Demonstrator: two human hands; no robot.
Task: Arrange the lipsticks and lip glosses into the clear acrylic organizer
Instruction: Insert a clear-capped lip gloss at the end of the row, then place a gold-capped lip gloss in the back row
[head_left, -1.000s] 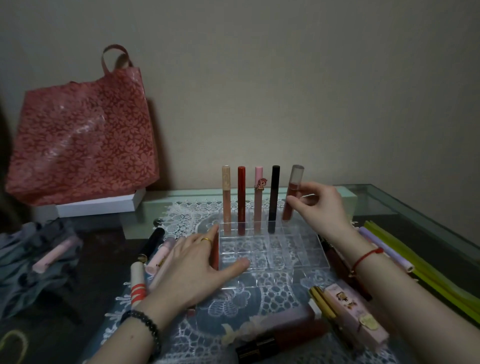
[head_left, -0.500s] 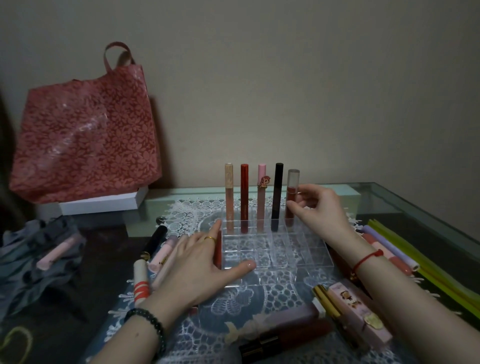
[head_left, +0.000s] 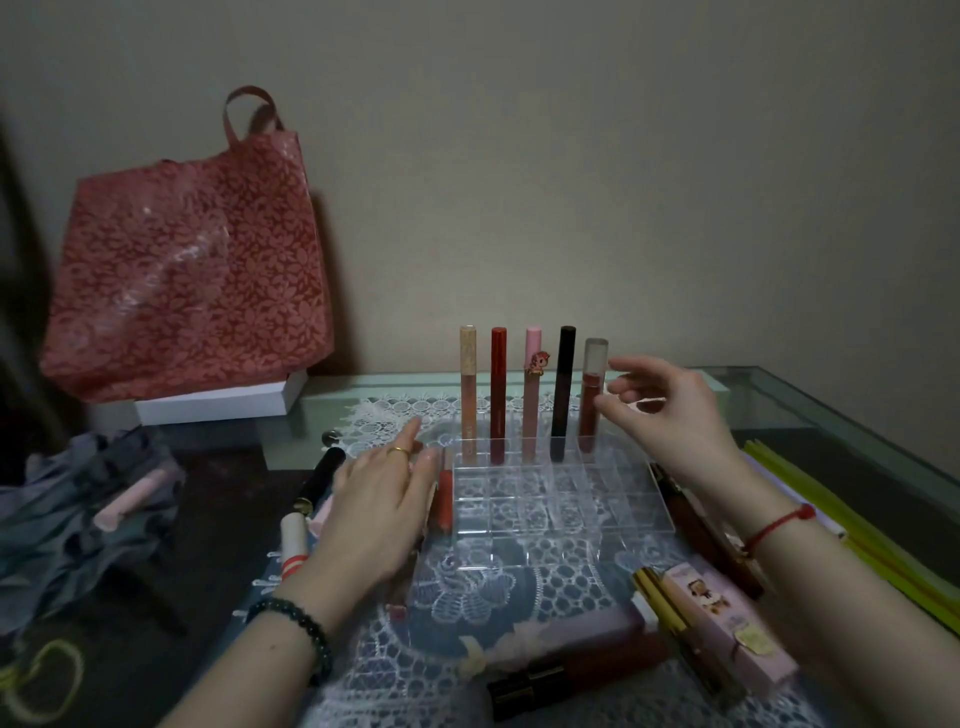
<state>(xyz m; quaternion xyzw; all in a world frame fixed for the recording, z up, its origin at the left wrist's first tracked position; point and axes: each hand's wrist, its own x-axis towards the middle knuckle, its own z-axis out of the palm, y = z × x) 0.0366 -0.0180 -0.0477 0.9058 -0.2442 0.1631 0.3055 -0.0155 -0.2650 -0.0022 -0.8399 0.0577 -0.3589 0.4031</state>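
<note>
Lip gloss (head_left: 592, 400), clear-capped: now upright in organizer (head_left: 571, 519) back row, fifth slot | right grip (head_left: 670, 421): has let go, fingers open just beside it | left grip (head_left: 374, 509): open, shifted off organizer onto loose tubes (head_left: 444, 493) | next pick likely

The acrylic organizer (head_left: 566, 531) sits on a lace mat (head_left: 467, 582) in the middle of the desk (head_left: 831, 405). Five lip gloss tubes (head_left: 531, 395) stand upright in its back row. The left hand (head_left: 374, 509) lies just left of the organizer, over loose tubes (head_left: 322, 478). The right hand (head_left: 670, 421) is just right of the rightmost tube (head_left: 592, 405). A boxed lipstick (head_left: 727, 623) lies in front, to the right. Behind left, a tote bag (head_left: 187, 280) stands on a flat box (head_left: 218, 402).
</note>
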